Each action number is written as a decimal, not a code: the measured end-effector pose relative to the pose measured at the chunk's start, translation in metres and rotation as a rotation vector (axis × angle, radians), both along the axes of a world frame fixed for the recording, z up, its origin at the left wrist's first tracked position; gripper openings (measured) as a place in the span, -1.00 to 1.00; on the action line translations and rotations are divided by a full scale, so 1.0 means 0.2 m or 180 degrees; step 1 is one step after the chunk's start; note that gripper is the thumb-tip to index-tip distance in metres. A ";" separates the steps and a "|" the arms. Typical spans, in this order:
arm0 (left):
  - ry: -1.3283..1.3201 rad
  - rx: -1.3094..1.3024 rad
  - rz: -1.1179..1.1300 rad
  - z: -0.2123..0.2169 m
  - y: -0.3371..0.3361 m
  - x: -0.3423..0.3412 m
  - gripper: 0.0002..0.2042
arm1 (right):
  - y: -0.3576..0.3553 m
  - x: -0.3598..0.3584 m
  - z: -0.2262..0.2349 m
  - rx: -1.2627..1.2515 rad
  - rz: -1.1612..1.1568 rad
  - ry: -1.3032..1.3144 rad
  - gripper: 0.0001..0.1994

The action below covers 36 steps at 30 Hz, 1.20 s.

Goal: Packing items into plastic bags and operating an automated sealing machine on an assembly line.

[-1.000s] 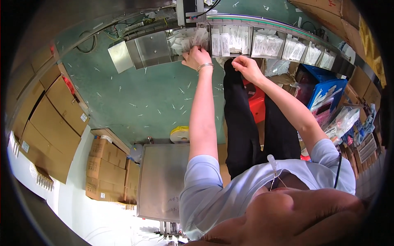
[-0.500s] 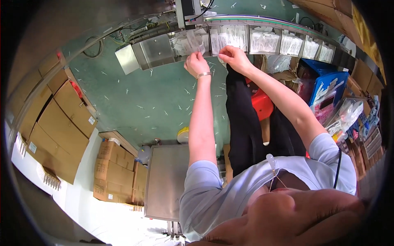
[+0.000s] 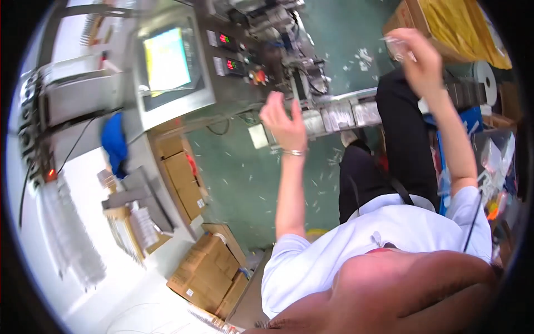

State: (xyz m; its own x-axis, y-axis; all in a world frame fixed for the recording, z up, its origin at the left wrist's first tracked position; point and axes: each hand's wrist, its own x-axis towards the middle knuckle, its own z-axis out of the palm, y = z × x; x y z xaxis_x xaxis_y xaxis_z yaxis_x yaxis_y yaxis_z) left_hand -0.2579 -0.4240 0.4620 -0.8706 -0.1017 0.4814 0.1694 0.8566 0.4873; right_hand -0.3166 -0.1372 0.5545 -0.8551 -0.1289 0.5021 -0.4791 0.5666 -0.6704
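Note:
My left hand [image 3: 283,121] is raised in front of the machine, its fingers apart and smeared by motion, with nothing seen in it. The metal bins [image 3: 337,118] run in a row just to its right, and white and clear small pieces show inside several of them. My right hand [image 3: 424,62] is lifted out to the far right, above my raised knee. Its fingers close on a small clear plastic piece [image 3: 397,49], too blurred for me to tell its exact kind.
At the upper left stand a lit screen [image 3: 167,58] and a control panel [image 3: 229,55] with red displays. A machine head [image 3: 303,78] rises behind the bins. Cardboard boxes [image 3: 208,273] are stacked lower left; a carton with yellow lining [image 3: 453,30] sits upper right. Small white pieces litter the green floor [image 3: 250,195].
The view has swung left, bringing the screen and panel in. Both hands have left the bins: the left is by the machine, the right far right with the clear piece. One knee has risen.

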 end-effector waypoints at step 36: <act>0.0526 0.1947 0.4768 0.59 -0.57 -0.70 -0.15 | 0.15 -1.60 0.05 0.1453 0.1143 0.1643 -0.74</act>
State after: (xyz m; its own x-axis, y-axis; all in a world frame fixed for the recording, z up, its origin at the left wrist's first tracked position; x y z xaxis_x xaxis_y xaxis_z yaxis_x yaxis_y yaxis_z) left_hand -0.3980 -0.5379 0.5800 0.2326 -0.9643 0.1261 -0.5097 -0.0105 0.8603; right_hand -0.6375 -0.1064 0.5640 -0.3940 -0.6436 0.6561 -0.8737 0.4838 -0.0501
